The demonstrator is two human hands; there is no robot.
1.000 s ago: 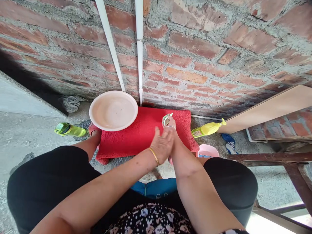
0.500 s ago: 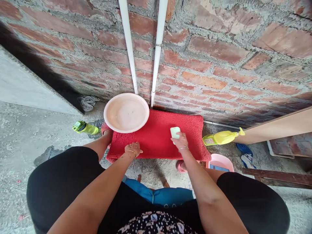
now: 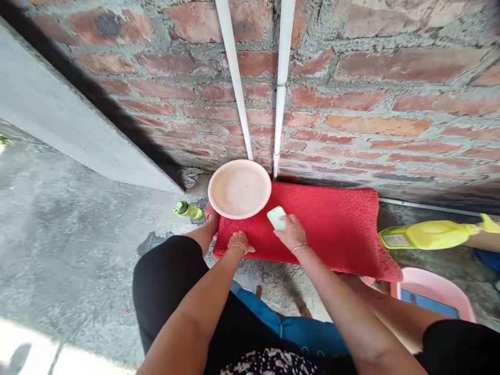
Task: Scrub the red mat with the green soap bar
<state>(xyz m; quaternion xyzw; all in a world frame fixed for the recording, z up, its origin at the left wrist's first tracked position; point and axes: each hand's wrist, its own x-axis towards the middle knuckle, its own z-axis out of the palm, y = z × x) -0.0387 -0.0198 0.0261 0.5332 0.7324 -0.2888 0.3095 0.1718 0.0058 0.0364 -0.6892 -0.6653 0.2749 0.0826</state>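
Note:
A red mat (image 3: 332,229) with a fuzzy pile lies spread over a low support in front of me. My left hand (image 3: 239,241) rests on the mat's near left edge, fingers spread, holding nothing. My right hand (image 3: 292,232) grips a pale green bar of soap (image 3: 276,217) against the mat, left of its middle. The soap's lower end is hidden under my fingers. Just beyond the hands, a pale pink basin (image 3: 240,188) sits on the mat's far left corner, with a few dark specks inside it.
A yellow pump bottle (image 3: 433,235) stands right of the mat. Near it is a pink tub (image 3: 437,284) with a dark flat object inside. A green bottle (image 3: 188,210) and a grey cloth (image 3: 190,176) are at the left. Behind rises a brick wall (image 3: 375,99) with two white pipes (image 3: 282,99).
My right hand has slid the bar of soap leftward over the mat, closer to the basin. My left hand stays at the near edge. The view has shifted to the left.

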